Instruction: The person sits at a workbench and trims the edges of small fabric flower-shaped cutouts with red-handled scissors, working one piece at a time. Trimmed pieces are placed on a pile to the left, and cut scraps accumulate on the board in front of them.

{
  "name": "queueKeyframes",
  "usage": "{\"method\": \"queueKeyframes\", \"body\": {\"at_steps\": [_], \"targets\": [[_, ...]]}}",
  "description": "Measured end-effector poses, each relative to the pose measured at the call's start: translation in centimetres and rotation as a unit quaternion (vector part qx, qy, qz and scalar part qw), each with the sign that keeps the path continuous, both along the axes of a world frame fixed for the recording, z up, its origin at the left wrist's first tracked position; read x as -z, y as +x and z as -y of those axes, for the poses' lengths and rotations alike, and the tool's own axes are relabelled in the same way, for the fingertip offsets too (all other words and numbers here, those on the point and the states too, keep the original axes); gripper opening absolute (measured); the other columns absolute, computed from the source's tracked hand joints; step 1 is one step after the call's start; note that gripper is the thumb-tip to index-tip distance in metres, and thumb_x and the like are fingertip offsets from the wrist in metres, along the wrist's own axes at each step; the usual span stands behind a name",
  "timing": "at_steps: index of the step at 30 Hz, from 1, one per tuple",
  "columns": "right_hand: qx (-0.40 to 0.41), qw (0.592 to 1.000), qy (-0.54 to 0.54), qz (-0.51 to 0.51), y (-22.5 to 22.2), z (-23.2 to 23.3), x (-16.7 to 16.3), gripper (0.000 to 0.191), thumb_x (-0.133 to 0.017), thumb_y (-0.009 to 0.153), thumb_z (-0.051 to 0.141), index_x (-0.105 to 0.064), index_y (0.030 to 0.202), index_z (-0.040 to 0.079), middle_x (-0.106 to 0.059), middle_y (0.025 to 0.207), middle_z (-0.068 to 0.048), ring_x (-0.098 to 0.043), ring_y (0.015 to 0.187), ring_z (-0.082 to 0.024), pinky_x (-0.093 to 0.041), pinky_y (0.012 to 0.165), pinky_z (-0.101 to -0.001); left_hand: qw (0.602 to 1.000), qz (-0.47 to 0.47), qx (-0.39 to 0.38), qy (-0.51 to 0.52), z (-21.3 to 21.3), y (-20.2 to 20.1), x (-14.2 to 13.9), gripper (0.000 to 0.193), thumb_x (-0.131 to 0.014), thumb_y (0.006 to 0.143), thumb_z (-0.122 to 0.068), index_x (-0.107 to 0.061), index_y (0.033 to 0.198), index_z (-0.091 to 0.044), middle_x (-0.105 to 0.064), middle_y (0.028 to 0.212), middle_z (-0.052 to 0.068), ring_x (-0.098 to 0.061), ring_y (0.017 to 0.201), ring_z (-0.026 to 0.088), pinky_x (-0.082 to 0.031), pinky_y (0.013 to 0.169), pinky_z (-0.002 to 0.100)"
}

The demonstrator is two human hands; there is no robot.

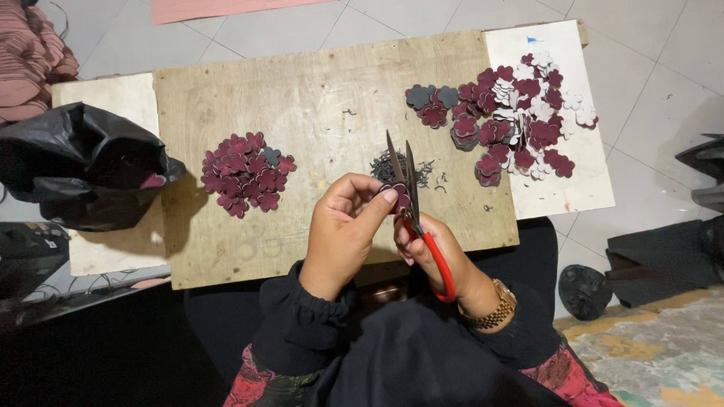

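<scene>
Over near edge of wooden board (317,105), our left hand (343,230) pinches a maroon flower cutout (400,197) — right hand (434,245) grips red-handled scissors (411,200), blades open ard it; maroon piles far left & right.

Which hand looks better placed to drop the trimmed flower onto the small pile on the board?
Probably the left hand: it pinches the flower, and the small pile lies on its side. The right hand is busy with the scissors.
</scene>
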State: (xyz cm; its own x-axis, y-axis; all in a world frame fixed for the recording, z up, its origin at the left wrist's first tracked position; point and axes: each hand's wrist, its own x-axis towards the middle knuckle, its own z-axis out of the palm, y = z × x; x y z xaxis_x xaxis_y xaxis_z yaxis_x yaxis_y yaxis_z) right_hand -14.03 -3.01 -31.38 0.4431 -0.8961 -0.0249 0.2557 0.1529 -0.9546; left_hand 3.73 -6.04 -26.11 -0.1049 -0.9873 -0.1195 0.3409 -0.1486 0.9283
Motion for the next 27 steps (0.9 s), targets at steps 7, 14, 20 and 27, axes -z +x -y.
{"method": "queueKeyframes", "body": {"at_steps": [7,14,20,27], "targets": [[-0.015,1.0,0.015,0.003,-0.1,-0.04,0.01,0.065,-0.065,0.091,0.07,-0.052,0.097,0.007,-0.045,0.082,0.003,-0.043,0.07,-0.008,-0.039,0.062,-0.0221,0.999,-0.034,-0.006,-0.005,0.28,0.23,-0.18,0.009,-0.067,0.099,-0.005,-0.064,0.106,0.0,-0.071,0.097,0.004,-0.068,0.091,0.01,-0.056,0.085,0.024],[-0.03,0.999,0.017,-0.009,-0.07,0.11,-0.24,0.064,-0.065,0.093,0.069,-0.05,0.094,0.007,-0.045,0.083,0.003,-0.043,0.071,-0.007,-0.039,0.063,-0.022,1.0,0.012,-0.016,0.021,0.26,0.73,-0.55,0.012,-0.066,0.099,-0.009,-0.062,0.11,-0.004,-0.073,0.093,0.002,-0.064,0.08,0.004,-0.049,0.063,0.02],[-0.033,0.996,-0.016,-0.076,-0.37,0.42,-0.68,0.068,-0.061,0.09,0.073,-0.055,0.103,0.007,-0.049,0.086,0.004,-0.045,0.073,-0.006,-0.041,0.064,-0.0208,1.0,0.018,-0.019,0.009,0.16,0.6,-0.36,0.012,-0.068,0.1,-0.008,-0.062,0.109,-0.003,-0.073,0.094,0.004,-0.063,0.078,0.004,-0.049,0.064,0.02],[-0.019,0.998,-0.016,-0.058,-0.25,0.24,0.22,0.063,-0.061,0.093,0.069,-0.055,0.097,0.006,-0.05,0.085,0.003,-0.046,0.071,-0.007,-0.043,0.063,-0.0223,1.0,0.01,-0.011,0.025,0.12,0.69,-0.53,0.012,-0.066,0.1,-0.009,-0.06,0.108,-0.003,-0.073,0.096,0.004,-0.069,0.086,0.007,-0.055,0.069,0.023]]}}
